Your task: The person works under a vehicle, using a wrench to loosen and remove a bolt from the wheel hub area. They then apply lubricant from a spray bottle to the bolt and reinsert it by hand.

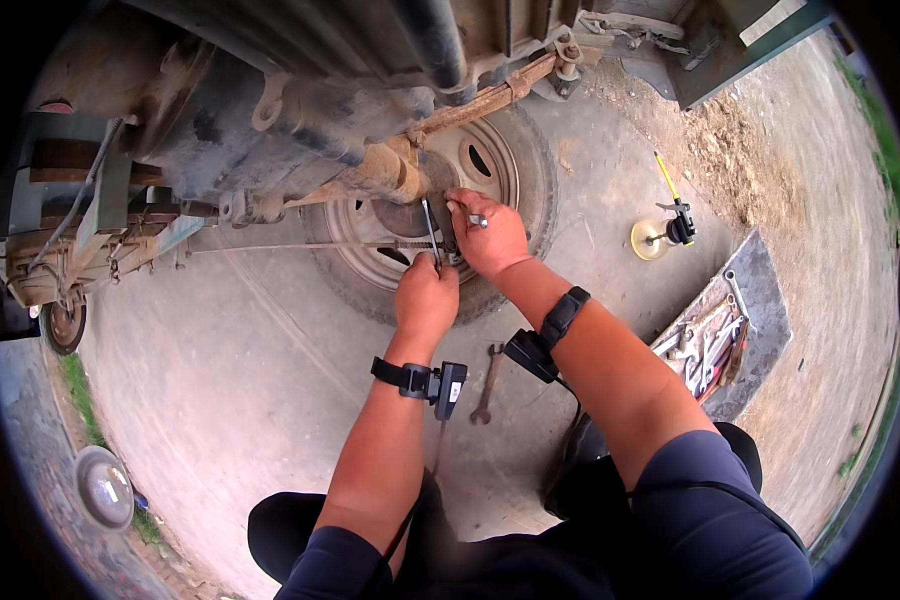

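My left hand grips a slim metal wrench, which points up toward the hub of a dusty wheel beneath a vehicle. Just right of it, my right hand is closed on a short metal tool, its fingertips at the hub area beside the wrench; the part under the fingers is hidden. A thin rusty rod runs sideways to the wheel. Rusty axle housing and leaf spring are just above my hands.
An open-ended wrench lies on the concrete below. A tray of tools is at right, near a yellow-handled pump tool with round container. Dirt and gravel lie farther right. A metal dish and small wheel are at left.
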The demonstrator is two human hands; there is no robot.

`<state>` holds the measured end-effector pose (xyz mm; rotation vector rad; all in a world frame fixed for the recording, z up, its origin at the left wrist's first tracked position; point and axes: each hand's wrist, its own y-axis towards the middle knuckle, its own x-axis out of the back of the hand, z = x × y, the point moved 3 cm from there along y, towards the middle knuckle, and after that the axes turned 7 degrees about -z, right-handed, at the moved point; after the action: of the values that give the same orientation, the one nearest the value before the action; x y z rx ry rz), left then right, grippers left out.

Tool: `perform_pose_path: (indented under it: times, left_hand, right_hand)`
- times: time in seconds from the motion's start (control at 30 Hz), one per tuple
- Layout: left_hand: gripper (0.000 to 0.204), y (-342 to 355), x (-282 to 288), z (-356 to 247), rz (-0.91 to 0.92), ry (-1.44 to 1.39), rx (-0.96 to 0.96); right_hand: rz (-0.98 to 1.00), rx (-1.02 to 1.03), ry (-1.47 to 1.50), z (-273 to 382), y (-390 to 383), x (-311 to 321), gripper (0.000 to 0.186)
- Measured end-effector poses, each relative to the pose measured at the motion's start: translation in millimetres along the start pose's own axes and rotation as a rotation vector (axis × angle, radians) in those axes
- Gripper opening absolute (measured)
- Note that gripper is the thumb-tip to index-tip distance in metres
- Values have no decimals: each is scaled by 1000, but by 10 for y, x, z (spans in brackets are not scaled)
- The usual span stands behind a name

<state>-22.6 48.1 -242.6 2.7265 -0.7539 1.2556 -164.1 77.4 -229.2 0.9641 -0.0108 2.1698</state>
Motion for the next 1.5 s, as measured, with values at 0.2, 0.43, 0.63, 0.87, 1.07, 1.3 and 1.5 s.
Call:
perform_pose_path:
  times: [0.2, 0.43, 0.63, 0.87, 1.07, 1.3, 1.5]
  left_hand:
    - [23, 37, -164, 241, -124, -105, -113]
    - [24, 48, -141, 233, -98, -151, -80]
    - [25, 51, -117, 233, -107, -121, -105]
    - [30, 45, -58, 122, 38, -80, 62]
    - [32, 39, -47, 115, 30, -125, 95]
    - [32, 95, -38, 124, 21, -279, 146]
    - [33, 78, 60, -35, 36, -286, 155]
  right_hand:
    - [223, -70, 267, -150, 37, 196, 33]
    - [761, -654, 653, 196, 341, 628, 34]
    - [684, -801, 538, 314, 240, 657, 37]
    - [791, -993, 515, 69, -235, 567, 44]
    - [825, -901, 354, -179, -398, 394, 39]
    - [841, -659, 73, -138, -298, 379, 37]
    - [780, -227, -253, -171, -115, 500, 34]
